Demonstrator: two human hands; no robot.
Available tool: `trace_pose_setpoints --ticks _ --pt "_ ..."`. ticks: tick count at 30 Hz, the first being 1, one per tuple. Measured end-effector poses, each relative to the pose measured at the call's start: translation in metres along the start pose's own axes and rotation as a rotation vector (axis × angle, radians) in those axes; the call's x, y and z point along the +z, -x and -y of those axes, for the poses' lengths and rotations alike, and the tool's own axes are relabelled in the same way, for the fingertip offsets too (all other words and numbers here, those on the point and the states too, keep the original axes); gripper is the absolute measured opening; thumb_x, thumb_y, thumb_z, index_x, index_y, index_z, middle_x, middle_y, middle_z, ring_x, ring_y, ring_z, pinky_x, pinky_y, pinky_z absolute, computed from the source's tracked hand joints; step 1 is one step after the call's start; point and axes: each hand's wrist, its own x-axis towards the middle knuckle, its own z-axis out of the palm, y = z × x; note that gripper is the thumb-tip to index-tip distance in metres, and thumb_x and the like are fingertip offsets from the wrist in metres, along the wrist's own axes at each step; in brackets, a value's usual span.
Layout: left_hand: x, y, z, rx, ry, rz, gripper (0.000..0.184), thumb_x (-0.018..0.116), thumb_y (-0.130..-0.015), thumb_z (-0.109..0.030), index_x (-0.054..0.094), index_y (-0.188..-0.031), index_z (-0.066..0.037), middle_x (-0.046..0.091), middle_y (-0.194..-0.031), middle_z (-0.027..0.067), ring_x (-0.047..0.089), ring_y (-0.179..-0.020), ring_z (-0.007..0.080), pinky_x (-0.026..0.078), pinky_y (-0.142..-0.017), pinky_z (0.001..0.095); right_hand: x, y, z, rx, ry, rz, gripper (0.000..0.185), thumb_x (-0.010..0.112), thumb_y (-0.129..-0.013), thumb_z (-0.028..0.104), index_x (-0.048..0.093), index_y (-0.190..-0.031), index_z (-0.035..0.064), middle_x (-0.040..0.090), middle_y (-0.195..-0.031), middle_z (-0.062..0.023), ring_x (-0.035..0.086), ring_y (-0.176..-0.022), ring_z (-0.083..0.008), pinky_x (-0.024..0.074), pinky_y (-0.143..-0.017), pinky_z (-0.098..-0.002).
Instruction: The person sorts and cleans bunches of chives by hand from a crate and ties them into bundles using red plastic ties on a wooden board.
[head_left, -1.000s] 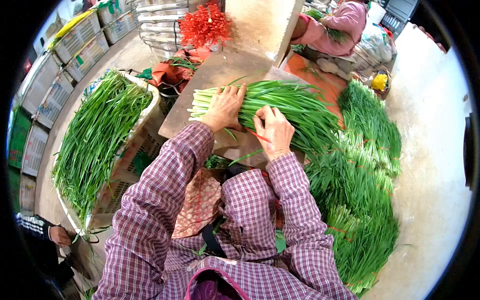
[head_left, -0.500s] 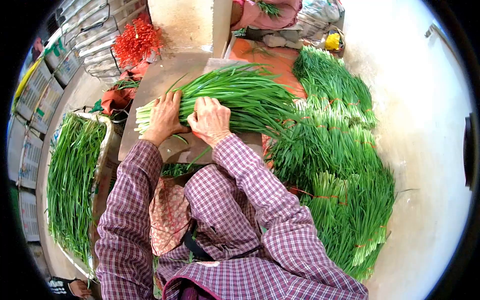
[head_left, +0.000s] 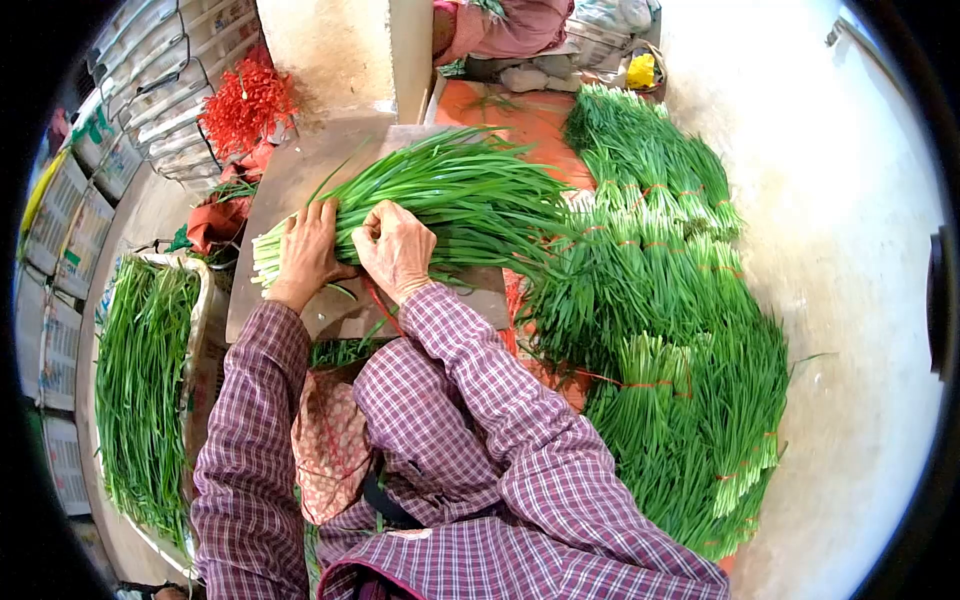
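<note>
A thick bundle of garlic chives (head_left: 450,185) lies across a brown board (head_left: 260,290), pale cut ends to the left and green leaves to the right. My left hand (head_left: 308,255) is wrapped over the bundle near the pale ends, pressing it to the board. Just right of it, my right hand (head_left: 397,248) is closed in a pinch against the near side of the bundle. A thin red tie (head_left: 383,306) comes out below my right hand and runs toward my lap. The fingertips of my right hand are partly hidden.
Tied chive bundles (head_left: 660,300) are heaped at the right beside a pale wall. A crate of loose chives (head_left: 150,380) stands at the left. Red ties (head_left: 250,105) hang at the back left near a pillar (head_left: 330,50). Another person (head_left: 510,25) sits at the far end.
My right hand has turned and its pinch has lifted slightly along the bundle. More of the red tie now shows beneath it. The whole view has shifted a little.
</note>
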Motion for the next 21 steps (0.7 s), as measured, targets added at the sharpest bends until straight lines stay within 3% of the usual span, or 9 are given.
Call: trace_pose_setpoints --ticks 4,5,7,9,12,15,17,19,21 --pt "-0.001 0.002 -0.001 -0.004 -0.012 0.023 0.104 0.091 -0.044 -0.034 0.042 -0.13 -0.002 0.054 -0.119 0.0146 0.052 -0.116 0.033 0.042 -0.097 0.0452 -0.022 -0.017 -0.01 0.233 -0.082 -0.031 0.027 0.058 -0.085 0.03 0.063 -0.077 0.0054 0.065 -0.067 -0.0156 0.064 -0.064 -0.0363 0.0494 -0.059 -0.0442" --pt "0.0 0.002 0.0 -0.005 -0.009 0.018 0.104 0.091 -0.044 -0.033 0.042 -0.13 -0.002 0.053 -0.119 0.0145 0.052 -0.116 0.0329 0.041 -0.097 0.0452 -0.027 -0.02 -0.024 0.159 -0.093 0.108 0.027 0.058 -0.088 0.029 0.064 -0.079 0.0047 0.067 -0.07 -0.0129 0.065 -0.063 -0.0313 0.0497 -0.058 -0.0421" --pt "0.0 0.0 -0.001 0.0 -0.006 0.008 0.104 0.091 -0.044 -0.033 0.042 -0.131 -0.002 0.053 -0.119 0.0144 0.052 -0.116 0.0329 0.041 -0.098 0.0452 -0.065 -0.015 -0.016 0.201 -0.633 0.745 0.026 0.058 -0.09 0.029 0.068 -0.087 0.0044 0.07 -0.075 -0.0092 0.066 -0.065 -0.0244 0.0517 -0.062 -0.0387" --pt "0.0 0.0 0.0 -0.009 0.009 0.0 0.105 0.091 -0.044 -0.032 0.042 -0.131 -0.002 0.053 -0.12 0.0145 0.051 -0.116 0.033 0.041 -0.099 0.0453 -0.117 -0.008 0.012 0.151 -0.563 1.099 0.025 0.061 -0.091 0.028 0.07 -0.094 0.0049 0.071 -0.082 -0.0064 0.066 -0.074 -0.0182 0.0535 -0.072 -0.0348" --pt "0.0 0.002 0.0 -0.01 0.017 -0.007 0.106 0.09 -0.043 -0.031 0.041 -0.133 -0.002 0.053 -0.122 0.0147 0.051 -0.116 0.033 0.04 -0.1 0.045 -0.156 -0.012 -0.016 0.095 -0.376 0.677 0.023 0.064 -0.09 0.025 0.071 -0.098 0.0052 0.07 -0.092 -0.0068 0.065 -0.087 -0.0159 0.0516 -0.081 -0.0309" --pt "0.001 0.001 0.001 0.007 0.016 -0.027 0.108 0.089 -0.042 -0.029 0.041 -0.134 -0.002 0.052 -0.124 0.0147 0.051 -0.116 0.0332 0.04 -0.1 0.0444 -0.192 -0.04 -0.069 0.1 0.027 0.193 0.02 0.065 -0.088 0.025 0.069 -0.094 0.0065 0.07 -0.082 -0.008 0.066 -0.074 -0.0177 0.051 -0.07 -0.0317" --pt "0.0 0.002 0.001 0.013 0.0 -0.024 0.107 0.089 -0.042 -0.028 0.041 -0.134 -0.002 0.052 -0.125 0.0144 0.051 -0.117 0.0332 0.04 -0.1 0.0443 -0.207 -0.049 -0.107 0.143 0.338 0.16 0.02 0.062 -0.087 0.029 0.071 -0.092 0.0127 0.071 -0.084 -0.0094 0.068 -0.079 -0.0273 0.0517 -0.073 -0.0391" --pt "-0.002 0.002 0.0 0.013 0.013 -0.024 0.107 0.089 -0.042 -0.028 0.041 -0.134 -0.002 0.052 -0.125 0.0142 0.05 -0.118 0.0329 0.04 -0.1 0.0447 -0.212 -0.053 -0.135 0.131 0.611 0.252 0.02 0.063 -0.086 0.029 0.072 -0.093 0.0126 0.071 -0.086 -0.0092 0.067 -0.083 -0.0284 0.0516 -0.077 -0.0417" --pt "-0.004 0.003 -0.002 0.006 0.0 -0.03 0.107 0.089 -0.042 -0.027 0.04 -0.134 -0.003 0.052 -0.126 0.0139 0.049 -0.119 0.0324 0.039 -0.099 0.0453 -0.208 -0.054 -0.155 0.132 0.593 0.254 0.018 0.063 -0.086 0.028 0.072 -0.093 0.013 0.071 -0.087 -0.0092 0.067 -0.085 -0.0286 0.0515 -0.079 -0.0424"
